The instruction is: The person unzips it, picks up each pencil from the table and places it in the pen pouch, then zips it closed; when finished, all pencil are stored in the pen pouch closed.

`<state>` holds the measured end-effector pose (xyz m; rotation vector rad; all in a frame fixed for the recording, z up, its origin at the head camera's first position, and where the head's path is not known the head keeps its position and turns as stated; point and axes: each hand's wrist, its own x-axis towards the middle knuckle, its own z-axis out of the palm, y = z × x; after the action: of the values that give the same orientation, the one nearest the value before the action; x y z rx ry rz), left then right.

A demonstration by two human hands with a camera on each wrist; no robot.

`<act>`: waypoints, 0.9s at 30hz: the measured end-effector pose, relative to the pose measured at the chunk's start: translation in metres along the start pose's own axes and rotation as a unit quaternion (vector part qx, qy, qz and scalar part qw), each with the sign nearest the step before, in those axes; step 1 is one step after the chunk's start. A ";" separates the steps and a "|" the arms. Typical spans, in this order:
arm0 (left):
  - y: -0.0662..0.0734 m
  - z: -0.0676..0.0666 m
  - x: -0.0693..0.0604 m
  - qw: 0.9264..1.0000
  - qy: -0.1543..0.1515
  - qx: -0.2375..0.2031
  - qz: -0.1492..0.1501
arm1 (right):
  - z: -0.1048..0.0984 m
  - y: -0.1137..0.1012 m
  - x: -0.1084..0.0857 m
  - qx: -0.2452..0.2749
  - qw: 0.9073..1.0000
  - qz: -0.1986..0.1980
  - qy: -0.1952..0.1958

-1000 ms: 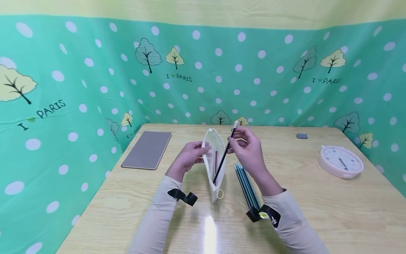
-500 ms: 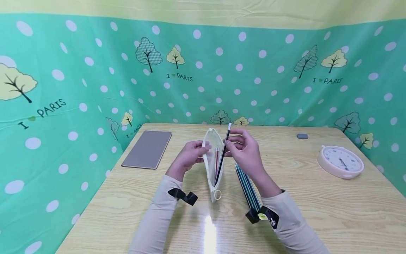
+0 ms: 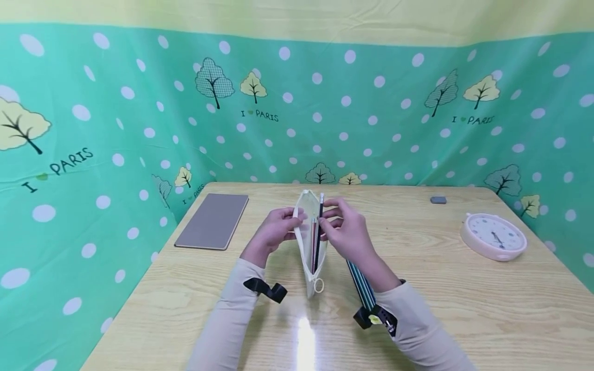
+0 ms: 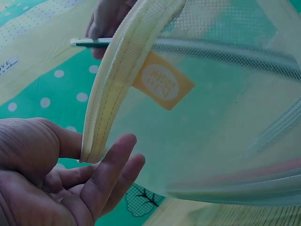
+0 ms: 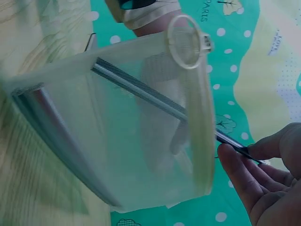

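Grey-covered notebook (image 3: 212,221) is laid flat on the wood-grain table (image 3: 417,247), far left, well apart from the work.

Next, left hand (image 3: 275,226): zipped edge of the cream mesh pouch (image 3: 303,245) is pinched by thumb and fingers, other fingers loosely spread. Pouch is held with its mouth spread; an orange label (image 4: 164,81) is shown inside the zip in the left wrist view, a pull ring (image 3: 318,285) hung at the near end. At least one reddish pencil (image 3: 313,242) is already contained; exact count inside can't be told through the mesh.

Black pencil (image 3: 321,207): lower part inside the pouch, pale-tipped top end sticking out past the zip. Near that end it is clamped between thumb and fingertips of the right hand (image 3: 345,229), confirmed in the right wrist view.

Just changed: over the last second the right hand has been brought left and lower, and the pencil swung from a clear rightward lean to nearly in line with the reddish one, top end lower. Judged: insertion advanced, not finished, since the grip has not been released.

Right of that, teal-striped pencils (image 3: 361,286) are bundled on the table, partly covered by the right forearm. Blue-grey eraser (image 3: 438,200) and pink-rimmed clock (image 3: 494,237) are left untouched, far right.
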<state>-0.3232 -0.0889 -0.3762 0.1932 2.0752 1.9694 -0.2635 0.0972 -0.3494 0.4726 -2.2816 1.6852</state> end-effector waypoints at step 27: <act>0.001 0.001 -0.002 1.000 -0.005 0.001 0.004 | -0.009 -0.004 0.000 -0.071 0.997 0.029 -0.002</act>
<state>-0.3211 -0.0882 -0.3748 0.2128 2.0735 1.9673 -0.2612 0.1043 -0.3435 0.3832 -2.4179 1.5344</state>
